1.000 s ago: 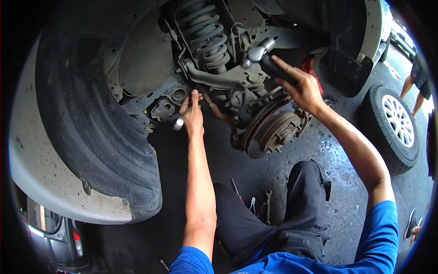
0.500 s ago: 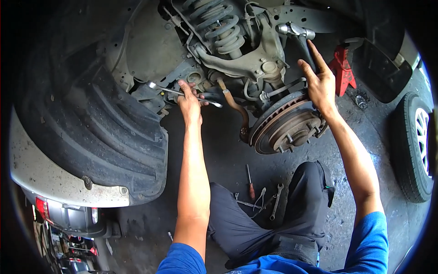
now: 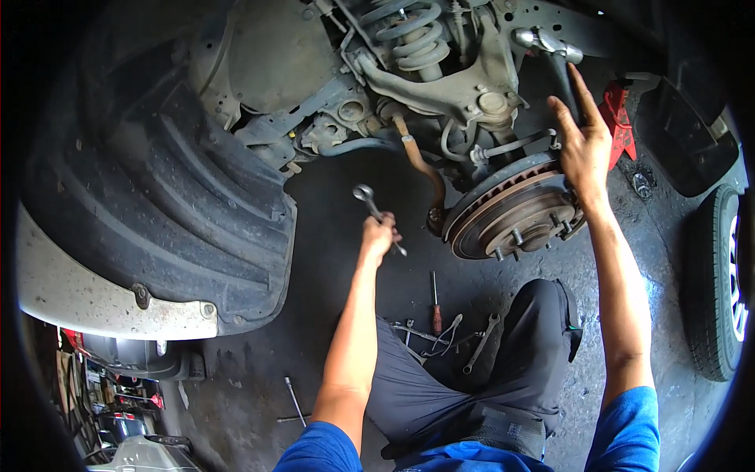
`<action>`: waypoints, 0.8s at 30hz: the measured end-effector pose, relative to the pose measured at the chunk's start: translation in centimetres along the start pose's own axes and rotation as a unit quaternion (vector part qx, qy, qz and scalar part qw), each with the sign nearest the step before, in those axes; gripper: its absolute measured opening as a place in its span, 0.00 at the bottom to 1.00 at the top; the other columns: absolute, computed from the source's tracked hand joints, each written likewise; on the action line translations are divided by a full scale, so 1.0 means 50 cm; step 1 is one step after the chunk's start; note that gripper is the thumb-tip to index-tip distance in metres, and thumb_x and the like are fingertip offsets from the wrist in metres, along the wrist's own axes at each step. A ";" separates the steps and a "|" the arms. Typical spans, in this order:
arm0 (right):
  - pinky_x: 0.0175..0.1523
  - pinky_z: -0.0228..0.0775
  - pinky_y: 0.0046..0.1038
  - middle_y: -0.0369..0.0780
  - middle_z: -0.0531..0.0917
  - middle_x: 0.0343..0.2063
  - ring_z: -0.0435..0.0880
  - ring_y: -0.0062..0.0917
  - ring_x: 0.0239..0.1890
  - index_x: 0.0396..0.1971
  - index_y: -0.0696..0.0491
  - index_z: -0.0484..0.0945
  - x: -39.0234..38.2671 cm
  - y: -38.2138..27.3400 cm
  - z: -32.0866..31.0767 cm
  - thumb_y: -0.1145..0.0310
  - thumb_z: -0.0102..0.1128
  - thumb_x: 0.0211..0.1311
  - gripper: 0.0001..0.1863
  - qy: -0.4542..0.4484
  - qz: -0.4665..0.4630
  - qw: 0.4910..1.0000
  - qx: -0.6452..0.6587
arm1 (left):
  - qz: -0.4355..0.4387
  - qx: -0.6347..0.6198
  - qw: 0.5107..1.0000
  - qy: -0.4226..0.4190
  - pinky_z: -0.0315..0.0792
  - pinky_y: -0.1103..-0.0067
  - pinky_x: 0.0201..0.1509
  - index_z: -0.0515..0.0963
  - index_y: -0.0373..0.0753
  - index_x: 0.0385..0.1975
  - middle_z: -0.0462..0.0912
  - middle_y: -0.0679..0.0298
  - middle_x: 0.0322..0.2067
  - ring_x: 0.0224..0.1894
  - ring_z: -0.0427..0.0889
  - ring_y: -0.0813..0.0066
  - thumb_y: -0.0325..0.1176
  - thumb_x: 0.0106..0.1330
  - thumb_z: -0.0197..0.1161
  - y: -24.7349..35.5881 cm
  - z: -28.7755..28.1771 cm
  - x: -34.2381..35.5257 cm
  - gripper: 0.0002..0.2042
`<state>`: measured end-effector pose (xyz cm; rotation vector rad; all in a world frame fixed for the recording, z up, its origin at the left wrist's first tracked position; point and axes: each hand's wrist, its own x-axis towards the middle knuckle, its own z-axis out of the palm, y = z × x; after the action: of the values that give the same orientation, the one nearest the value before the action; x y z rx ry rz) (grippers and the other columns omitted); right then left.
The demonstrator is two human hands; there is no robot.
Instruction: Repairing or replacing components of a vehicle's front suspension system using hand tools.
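Note:
My left hand (image 3: 378, 237) is closed around a silver wrench (image 3: 370, 203) whose ring end points up, held in the air below the suspension arm (image 3: 425, 79). My right hand (image 3: 583, 138) is raised beside the black handle of a tool (image 3: 550, 49) fitted at the top of the hub, fingers spread, palm against the handle. Just below that hand sits the rusty brake disc (image 3: 515, 212) with its wheel studs. The coil spring (image 3: 409, 35) stands above the arm.
A black wheel-arch liner (image 3: 181, 197) and pale bumper edge fill the left. Several hand tools, among them a red-handled screwdriver (image 3: 435, 303), lie on the dark floor by my knees. A red jack stand (image 3: 617, 118) and a tyre (image 3: 720, 283) are at the right.
My left hand has come away from the suspension arm and dropped lower with the wrench. My right hand has loosened on the tool handle, fingers spread now. The view has shifted.

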<state>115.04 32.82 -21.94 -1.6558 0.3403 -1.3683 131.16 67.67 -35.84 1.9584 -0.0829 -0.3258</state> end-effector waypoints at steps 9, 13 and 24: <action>0.50 0.74 0.20 0.37 0.87 0.42 0.83 0.15 0.43 0.63 0.42 0.75 0.000 0.010 -0.007 0.63 0.63 0.67 0.23 -0.037 0.017 0.999 -0.012 | -0.063 0.376 0.924 -0.022 0.77 0.61 0.54 0.79 0.35 0.49 0.83 0.42 0.40 0.46 0.83 0.49 0.58 0.73 0.47 -0.105 -0.036 -0.018 0.29; 0.36 0.69 0.17 0.33 0.83 0.32 0.75 0.11 0.31 0.64 0.43 0.74 0.000 0.001 -0.007 0.59 0.64 0.67 0.26 -0.021 0.019 0.997 -0.068 | 0.067 -0.141 0.988 0.020 0.81 0.79 0.28 0.76 0.37 0.51 0.80 0.62 0.28 0.29 0.81 0.76 0.43 0.76 0.51 -0.048 -0.073 -0.042 0.16; 0.62 0.70 0.26 0.37 0.82 0.54 0.80 0.21 0.56 0.60 0.46 0.77 0.020 0.034 -0.035 0.59 0.53 0.73 0.19 -0.042 -0.023 0.980 -0.193 | 0.194 -0.445 0.830 -0.275 0.76 0.61 0.59 0.60 0.33 0.69 0.61 0.41 0.67 0.60 0.75 0.50 0.40 0.74 0.48 0.017 -0.059 -0.047 0.27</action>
<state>114.42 30.39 -22.74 -2.0436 0.5470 -1.3188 129.75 70.46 -33.53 0.8427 -0.5874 -0.5306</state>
